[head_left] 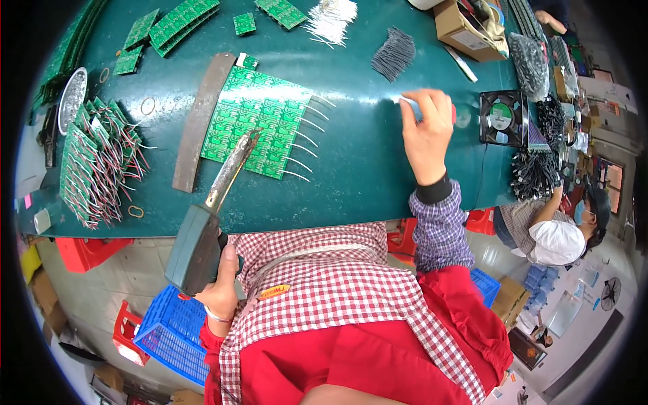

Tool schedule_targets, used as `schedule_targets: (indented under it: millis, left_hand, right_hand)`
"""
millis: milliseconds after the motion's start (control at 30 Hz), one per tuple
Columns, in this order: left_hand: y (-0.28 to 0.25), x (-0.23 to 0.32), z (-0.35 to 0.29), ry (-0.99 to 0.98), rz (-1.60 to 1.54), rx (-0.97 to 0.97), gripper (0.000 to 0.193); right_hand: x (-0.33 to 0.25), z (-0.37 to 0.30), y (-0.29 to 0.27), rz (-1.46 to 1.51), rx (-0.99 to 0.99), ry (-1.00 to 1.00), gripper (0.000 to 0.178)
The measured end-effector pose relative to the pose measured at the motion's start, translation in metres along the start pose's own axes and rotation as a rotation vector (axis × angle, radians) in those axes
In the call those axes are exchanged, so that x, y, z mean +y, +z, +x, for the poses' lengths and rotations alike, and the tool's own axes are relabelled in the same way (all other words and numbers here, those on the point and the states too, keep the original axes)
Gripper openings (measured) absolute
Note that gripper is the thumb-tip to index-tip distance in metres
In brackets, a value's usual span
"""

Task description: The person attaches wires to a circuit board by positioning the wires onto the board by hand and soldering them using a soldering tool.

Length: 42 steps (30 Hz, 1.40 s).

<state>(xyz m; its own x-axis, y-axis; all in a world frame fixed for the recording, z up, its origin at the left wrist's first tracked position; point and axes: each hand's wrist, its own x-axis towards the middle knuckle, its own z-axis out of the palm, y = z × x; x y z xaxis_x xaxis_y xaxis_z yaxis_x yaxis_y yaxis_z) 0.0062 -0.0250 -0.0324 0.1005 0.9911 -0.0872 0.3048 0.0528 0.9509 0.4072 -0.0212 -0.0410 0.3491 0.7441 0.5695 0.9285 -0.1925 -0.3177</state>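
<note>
My left hand (221, 289) is wrapped round the handle of a dark green soldering gun (191, 244). Its long, scorched tip reaches over a panel of green circuit boards (233, 111) on the table. Several short white wires (305, 144) stick out from the panel's right edge. Along its left side lies a flat, brownish metal bar (200, 131). To the right of the panel, my right hand (428, 131) is raised over the table with thumb and fingertips drawn together; whatever they pinch is too small to make out. Something red shows beside its knuckles, partly hidden.
Wired boards (98, 162) are heaped on the left, near a round metal dish (72, 101). White wires (332, 19), grey wires (393, 54) and a cardboard box (466, 32) lie at the back. A black fan (503, 116) stands right. A co-worker (557, 233) sits beyond the table's right end.
</note>
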Motion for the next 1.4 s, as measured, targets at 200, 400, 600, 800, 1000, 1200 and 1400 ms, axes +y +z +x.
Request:
schedule_targets:
  millis: [200,400,600,800,1000,1200,1400]
  left_hand:
    - [0.012,0.019,0.012,0.068,-0.057,0.055,0.039]
    - [0.019,0.028,0.020,-0.005,-0.115,0.071,0.041]
    - [0.021,0.025,0.027,0.061,-0.057,-0.009,0.043]
    - [0.023,0.018,0.029,0.127,-0.029,-0.076,0.044]
    - [0.031,0.024,0.029,0.138,-0.052,-0.048,0.044]
    - [0.033,0.023,0.031,0.133,-0.035,-0.055,0.043]
    - [0.040,0.021,0.032,0.172,-0.061,-0.083,0.044]
  right_hand:
    - [-0.010,0.043,0.027,-0.006,-0.098,-0.112,0.009]
    - [-0.016,0.059,0.031,-0.124,-0.086,-0.144,0.010]
    - [-0.002,0.042,0.029,-0.175,-0.181,-0.018,0.015]
    - [0.006,0.039,0.037,-0.136,-0.127,-0.059,0.010]
    - [0.007,0.036,0.040,-0.131,-0.098,-0.067,0.007]
    - [0.009,0.034,0.042,-0.108,-0.095,-0.075,0.011]
    - [0.008,0.036,0.043,-0.113,-0.086,-0.079,0.011]
